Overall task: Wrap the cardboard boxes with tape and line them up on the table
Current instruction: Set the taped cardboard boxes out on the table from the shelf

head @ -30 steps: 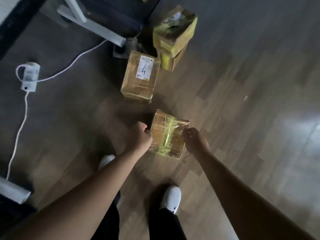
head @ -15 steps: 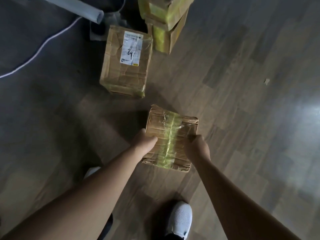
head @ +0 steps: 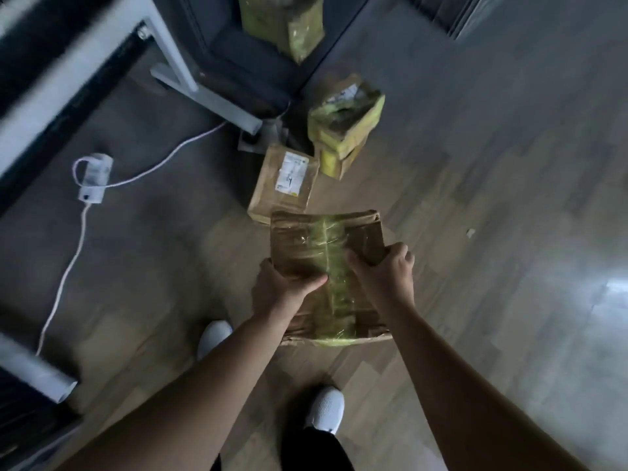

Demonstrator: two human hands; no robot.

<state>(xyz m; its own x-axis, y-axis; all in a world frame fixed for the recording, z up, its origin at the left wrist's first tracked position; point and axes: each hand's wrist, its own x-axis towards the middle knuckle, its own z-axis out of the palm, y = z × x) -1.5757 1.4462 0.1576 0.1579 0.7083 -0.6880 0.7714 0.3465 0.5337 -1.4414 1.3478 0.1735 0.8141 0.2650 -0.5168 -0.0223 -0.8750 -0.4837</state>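
Two hands on this one. Going left to right: there's a white power adapter with its cable on the floor at 9 o'clock, and the grey table frame at 11. My left hand grips the cardboard box at its left edge, thumb across the top. My right hand has the right side, fingers curled round the edge. The box looks lifted off the floor, dead centre in front of me, with greenish tape down the middle. A labelled box lies at 12 just past it, and a stack of taped boxes sits at 1. Any tips for carrying it over?

Reply: It looks creased and soft, so I'd guess pinching the edges could buckle it. Get your palms underneath, keep it level, and step over that cable.

OP: Cheers. Plenty I can't see, though. No idea about the underside, or whether the tape goes all the way round. Whatever's on top of the table is cut off at 10. Another taped box at 12 is cropped by the edge. It's all dim and blurry, and the label's unreadable.
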